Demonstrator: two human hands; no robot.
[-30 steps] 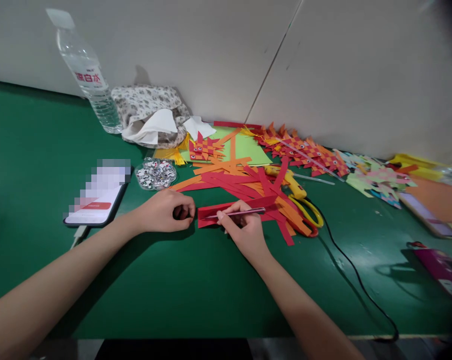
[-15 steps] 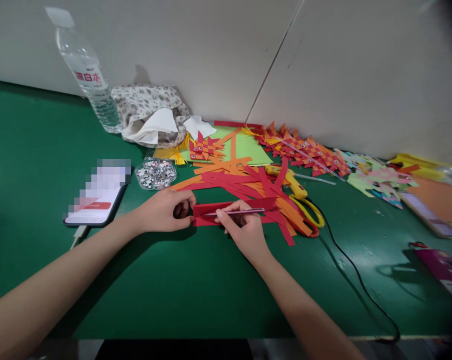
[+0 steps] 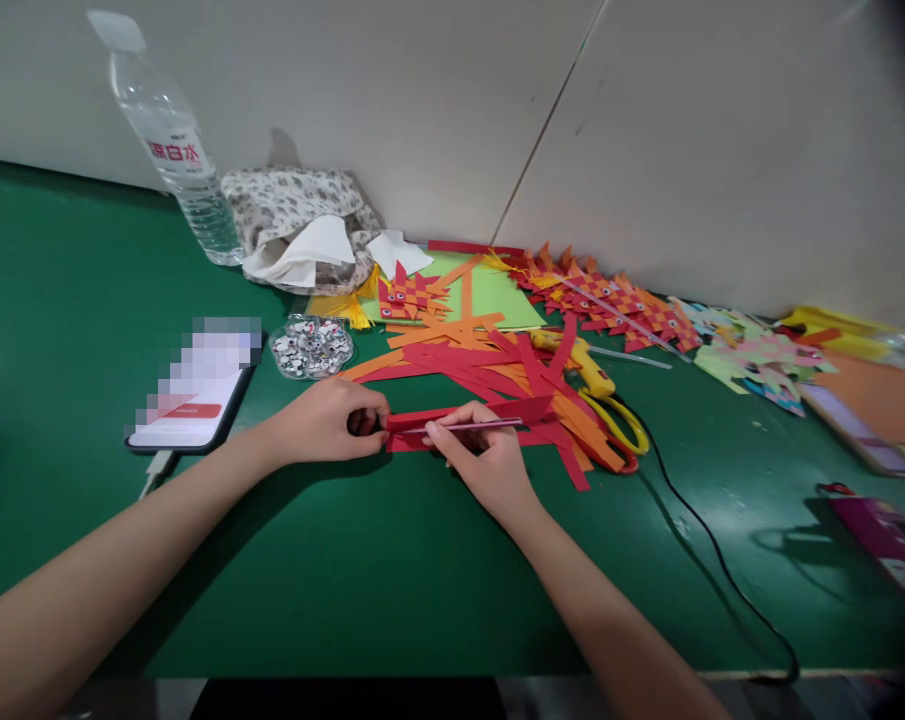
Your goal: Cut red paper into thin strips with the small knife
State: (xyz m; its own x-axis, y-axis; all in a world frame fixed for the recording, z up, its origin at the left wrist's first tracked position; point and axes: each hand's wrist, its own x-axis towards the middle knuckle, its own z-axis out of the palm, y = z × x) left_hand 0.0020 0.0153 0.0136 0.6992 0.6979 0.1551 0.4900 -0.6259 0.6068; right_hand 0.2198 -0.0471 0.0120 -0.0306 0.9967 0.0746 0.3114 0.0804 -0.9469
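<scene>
A folded strip of red paper [image 3: 405, 442] lies on the green table, its upper flap raised. My left hand [image 3: 336, 420] is closed at the strip's left end, thumb and fingers pinching it. Over the strip, my right hand [image 3: 489, 460] grips a slim pinkish pen-like tool [image 3: 497, 425] like a pencil. The tool lies at a low slant, its tip pointing left along the paper near my left fingers; its exact kind is unclear. Loose red and orange paper strips [image 3: 463, 362] are heaped just behind and to the right of my right hand.
A yellow glue gun [image 3: 591, 368] and yellow-handled scissors [image 3: 624, 425] sit right of the strips, with a black cable [image 3: 711, 535]. Left are a phone [image 3: 197, 400], googly eyes [image 3: 311, 346] and a water bottle [image 3: 174, 145]. Woven paper fish [image 3: 609, 300] lie by the wall.
My right hand and the tool have slid slightly left along the red strip, toward my left fingers. My left hand stays nearly where it was.
</scene>
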